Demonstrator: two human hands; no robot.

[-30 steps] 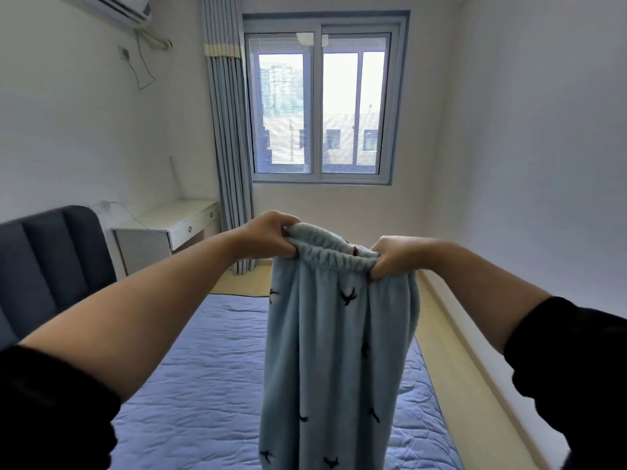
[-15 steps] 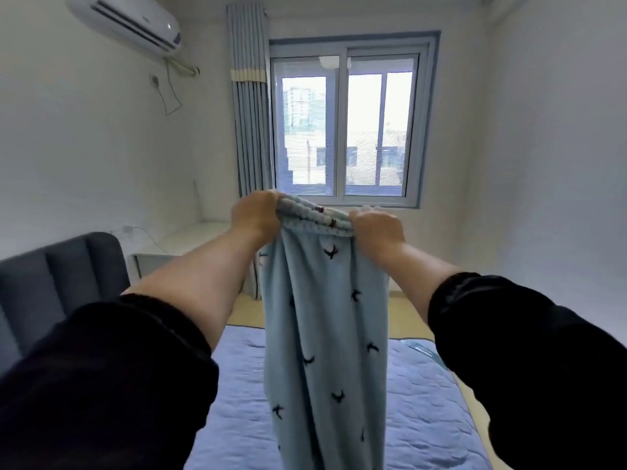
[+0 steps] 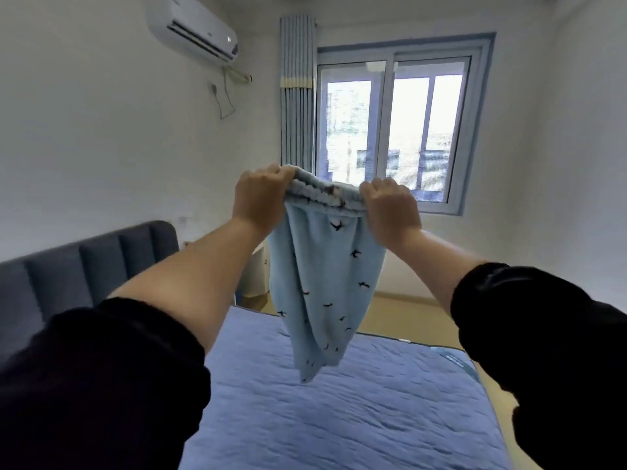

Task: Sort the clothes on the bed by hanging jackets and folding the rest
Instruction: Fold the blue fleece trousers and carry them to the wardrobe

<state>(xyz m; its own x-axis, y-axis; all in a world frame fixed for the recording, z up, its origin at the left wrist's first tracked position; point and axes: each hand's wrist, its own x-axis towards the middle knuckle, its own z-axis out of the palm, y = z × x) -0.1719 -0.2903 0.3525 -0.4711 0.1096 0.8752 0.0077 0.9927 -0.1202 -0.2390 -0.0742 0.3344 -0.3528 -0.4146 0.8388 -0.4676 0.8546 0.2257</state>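
Note:
A pair of light blue fleece trousers (image 3: pixel 322 283) with small dark bird prints hangs in the air over the bed (image 3: pixel 356 412). My left hand (image 3: pixel 259 198) grips the left end of the elastic waistband. My right hand (image 3: pixel 390 206) grips the right end, fingers curled round the fabric. Both arms are stretched out forward and raised. The trouser legs hang down together and swing away from me, their ends just above the blue quilted bed cover. No other clothes show on the bed.
A dark grey padded headboard (image 3: pixel 84 262) stands at the left. A white desk (image 3: pixel 252 276) sits behind the bed, partly hidden. Window (image 3: pixel 393 130) and blue curtain (image 3: pixel 297 93) fill the far wall; an air conditioner (image 3: pixel 193 28) hangs up left. Wooden floor (image 3: pixel 407 303) runs along the right.
Both hands have lifted the waistband higher and closer together. The trouser legs, which ran out of view before, now swing clear above the bed. My view has tilted up.

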